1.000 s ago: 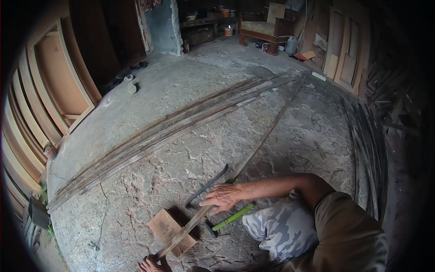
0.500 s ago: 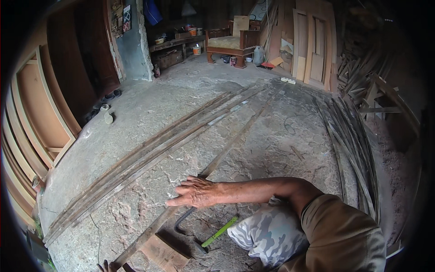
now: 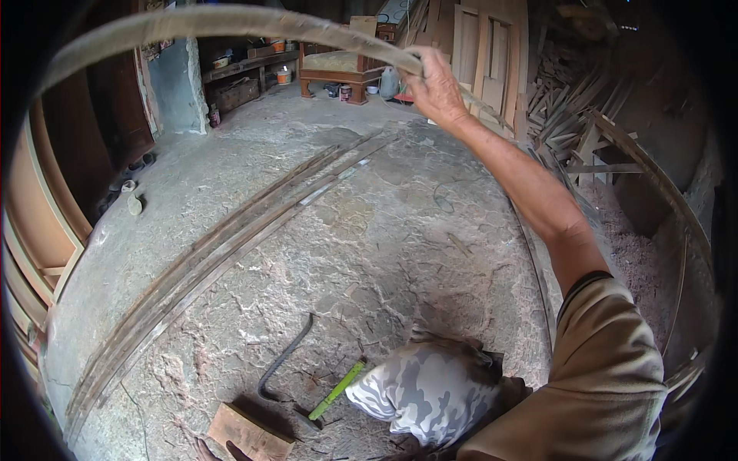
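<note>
My right hand (image 3: 438, 88) is raised at the top of the view, closed round a long thin wooden strip (image 3: 231, 19). The strip arcs across the picture from far left to past the hand. Low at the bottom edge, my left hand (image 3: 206, 450) shows only a few fingers, apart, beside a wooden block (image 3: 250, 432); the rest is out of view. On the floor near the block lie a dark bent pry bar (image 3: 286, 357) and a hammer with a bright green handle (image 3: 338, 390). My knee in grey camouflage cloth is to their right.
Several long wooden strips (image 3: 223, 244) lie diagonally on the rough floor at left. Framed panels (image 3: 38, 192) lean along the left side. A wooden chair (image 3: 330, 73) and door panels (image 3: 484, 58) stand at the back; scrap wood (image 3: 576, 115) is piled at the right.
My right hand has lifted the wooden strip off the floor, up and away from the block. My left hand has come off the strip, beside the block. The view has shifted somewhat right.
</note>
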Motion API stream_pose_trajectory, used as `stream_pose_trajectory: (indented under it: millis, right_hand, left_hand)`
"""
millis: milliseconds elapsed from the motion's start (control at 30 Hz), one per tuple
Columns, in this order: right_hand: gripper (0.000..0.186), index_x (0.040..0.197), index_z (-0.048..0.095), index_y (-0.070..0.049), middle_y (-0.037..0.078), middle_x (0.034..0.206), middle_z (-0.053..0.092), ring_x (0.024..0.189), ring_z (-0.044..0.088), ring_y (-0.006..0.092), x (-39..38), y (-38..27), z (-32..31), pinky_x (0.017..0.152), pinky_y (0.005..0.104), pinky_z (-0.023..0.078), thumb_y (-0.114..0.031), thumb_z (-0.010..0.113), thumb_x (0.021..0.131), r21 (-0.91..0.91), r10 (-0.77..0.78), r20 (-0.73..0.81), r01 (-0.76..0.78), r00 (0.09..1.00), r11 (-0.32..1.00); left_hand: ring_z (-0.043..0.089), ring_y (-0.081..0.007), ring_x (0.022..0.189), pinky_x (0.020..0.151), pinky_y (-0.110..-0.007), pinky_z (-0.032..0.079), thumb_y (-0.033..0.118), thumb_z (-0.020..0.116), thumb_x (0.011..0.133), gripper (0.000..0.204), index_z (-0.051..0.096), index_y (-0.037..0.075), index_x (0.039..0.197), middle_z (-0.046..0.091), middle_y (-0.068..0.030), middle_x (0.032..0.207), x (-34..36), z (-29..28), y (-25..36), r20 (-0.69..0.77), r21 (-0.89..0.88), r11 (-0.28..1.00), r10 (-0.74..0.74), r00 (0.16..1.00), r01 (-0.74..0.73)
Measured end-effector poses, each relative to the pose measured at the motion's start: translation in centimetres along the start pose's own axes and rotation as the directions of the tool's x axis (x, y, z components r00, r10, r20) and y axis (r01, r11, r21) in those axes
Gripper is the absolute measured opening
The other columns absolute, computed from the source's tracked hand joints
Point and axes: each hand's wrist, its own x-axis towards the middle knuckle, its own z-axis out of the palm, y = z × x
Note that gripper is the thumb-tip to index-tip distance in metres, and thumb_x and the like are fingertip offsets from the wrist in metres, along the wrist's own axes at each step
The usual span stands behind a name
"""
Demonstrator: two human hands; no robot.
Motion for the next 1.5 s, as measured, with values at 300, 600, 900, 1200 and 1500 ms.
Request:
stream_pose_trajectory:
  millis: [300, 600, 900, 1200, 1500]
  right_hand:
    - [0.064, 0.14, 0.048, 0.001, 0.027, 0.133, 0.058, 0.127, 0.057, 0.0426, 0.8, 17.0, -27.6, 0.106, 0.0481, 0.044, -0.044, 0.066, 0.099, -0.299, 0.286, -0.595, -0.537, 0.751, 0.789]
    - [0.071, 0.119, 0.038, 0.015, 0.037, 0.1, 0.069, 0.096, 0.071, 0.0533, -18.5, 24.8, -50.1, 0.084, 0.0583, 0.06, -0.05, 0.057, 0.097, -0.179, 0.191, -0.961, -0.975, 0.201, 0.129]
    - [0.039, 0.133, 0.052, -0.007, 0.018, 0.103, 0.07, 0.093, 0.068, 0.0334, -48.5, 21.3, -40.6, 0.076, 0.0476, 0.055, -0.033, 0.054, 0.103, 0.168, 0.369, -0.868, -0.896, -0.332, -0.411]
    - [0.046, 0.149, 0.054, -0.007, 0.016, 0.117, 0.069, 0.101, 0.068, 0.0274, -41.3, 0.9, 19.0, 0.09, 0.0377, 0.053, -0.008, 0.06, 0.103, -0.005, 0.478, 0.706, -0.672, 0.522, 0.741]
    - [0.051, 0.146, 0.056, -0.008, 0.014, 0.137, 0.057, 0.131, 0.054, 0.0348, -20.6, -33.9, 40.5, 0.107, 0.0468, 0.049, -0.01, 0.062, 0.095, 0.491, -0.466, 0.809, 0.025, 0.359, 0.871]
  left_hand:
    - [0.057, -0.0453, 0.13, 0.109, -0.055, 0.047, 0.037, 0.073, 0.098, 0.061, 0.056, 0.0, 0.144, 0.057, -0.0275, 0.144, -2.8, 5.8, -3.7, 0.034, -0.041, 0.989, -0.14, 0.989, 0.142]
    - [0.055, -0.0413, 0.129, 0.118, -0.052, 0.034, 0.029, 0.074, 0.093, 0.059, 0.056, 0.001, 0.142, 0.062, -0.0218, 0.137, -2.7, 9.4, -6.1, 0.034, -0.167, 0.957, -0.235, 0.971, 0.238]
    - [0.046, -0.045, 0.14, 0.119, -0.054, 0.033, 0.03, 0.072, 0.094, 0.065, 0.051, 0.003, 0.148, 0.051, -0.024, 0.153, -0.8, 8.7, -6.6, 0.325, 0.014, 0.937, -0.335, 0.884, 0.35]
    - [0.034, -0.0391, 0.152, 0.125, -0.055, 0.024, 0.051, 0.064, 0.099, 0.072, 0.048, 0.007, 0.154, 0.046, -0.0189, 0.16, 0.1, 9.6, -5.1, 0.387, 0.208, 0.896, -0.444, 0.808, 0.393]
    - [0.039, -0.0393, 0.148, 0.123, -0.055, 0.028, 0.048, 0.066, 0.098, 0.068, 0.052, 0.006, 0.149, 0.051, -0.0178, 0.155, 0.6, 9.9, -5.2, 0.404, 0.267, 0.902, -0.424, 0.811, 0.339]
